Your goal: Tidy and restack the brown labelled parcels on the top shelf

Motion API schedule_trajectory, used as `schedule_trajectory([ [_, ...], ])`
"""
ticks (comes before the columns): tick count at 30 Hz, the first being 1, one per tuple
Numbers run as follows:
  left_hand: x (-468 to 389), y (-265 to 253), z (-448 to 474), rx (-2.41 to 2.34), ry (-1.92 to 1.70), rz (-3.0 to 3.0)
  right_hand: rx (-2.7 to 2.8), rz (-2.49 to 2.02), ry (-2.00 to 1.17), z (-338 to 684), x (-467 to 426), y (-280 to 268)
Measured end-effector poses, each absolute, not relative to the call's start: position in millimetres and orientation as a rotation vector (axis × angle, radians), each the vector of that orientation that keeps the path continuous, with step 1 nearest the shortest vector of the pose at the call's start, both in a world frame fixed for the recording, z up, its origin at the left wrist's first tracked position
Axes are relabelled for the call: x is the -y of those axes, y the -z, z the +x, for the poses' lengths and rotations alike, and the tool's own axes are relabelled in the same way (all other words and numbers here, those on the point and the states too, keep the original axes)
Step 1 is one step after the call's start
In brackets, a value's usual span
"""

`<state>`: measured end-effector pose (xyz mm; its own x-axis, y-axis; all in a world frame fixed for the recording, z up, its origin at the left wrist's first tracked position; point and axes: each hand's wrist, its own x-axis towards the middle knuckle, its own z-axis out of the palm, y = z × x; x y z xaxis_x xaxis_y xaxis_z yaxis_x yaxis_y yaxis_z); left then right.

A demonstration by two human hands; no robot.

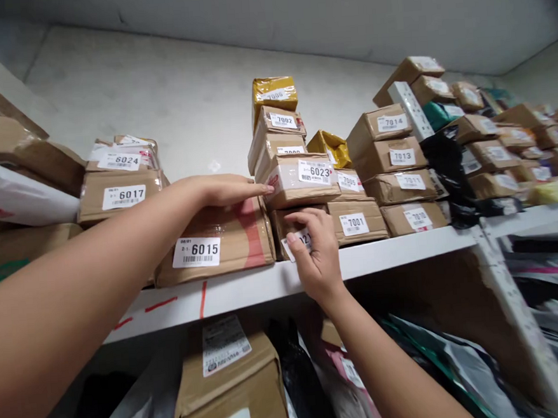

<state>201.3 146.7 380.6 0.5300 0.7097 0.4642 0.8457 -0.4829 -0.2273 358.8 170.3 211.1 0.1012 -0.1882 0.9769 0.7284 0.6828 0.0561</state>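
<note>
- The left hand [220, 189] is laid flat, fingers straight and together, on top of the box marked 6015 [214, 242]; its fingertips touch the side of the box marked 6023 [300, 179]. Nothing is gripped by it.
- The right hand [313, 251] is half curled over the front of a small box [289, 224] that sits on the shelf [265, 283] directly under 6023, just beside 6015. The label is partly covered by the fingers; a closed grip is not shown.
- The small box is judged light and fairly stiff: taped cardboard, with slick tape that may slip.
- A stack is carried on it, so its load is judged considerable; the pile above should be steadied.
- It is best taken by its two side faces, not by the label.
</note>
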Motion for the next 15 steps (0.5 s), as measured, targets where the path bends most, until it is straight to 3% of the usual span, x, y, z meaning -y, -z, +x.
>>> schedule_trajectory([
  [4,-131.4,-367.6,201.8,1.144,0.459,-2.250,1.224,-0.248,0.762,374.7,-159.3,-179.0],
  [6,-116.1,-354.9,194.6,1.117,0.483,-2.064,1.297,-0.328,0.884,395.6,-150.2,-144.0],
  [11,-95.6,-308.2,148.0,1.197,0.275,-1.892,1.661,-1.316,0.626,454.2,-152.1,-55.5],
  [15,-109.1,-293.5,116.4,1.057,0.320,-1.900,1.669,-1.553,0.601,474.8,-168.0,-34.4],
])
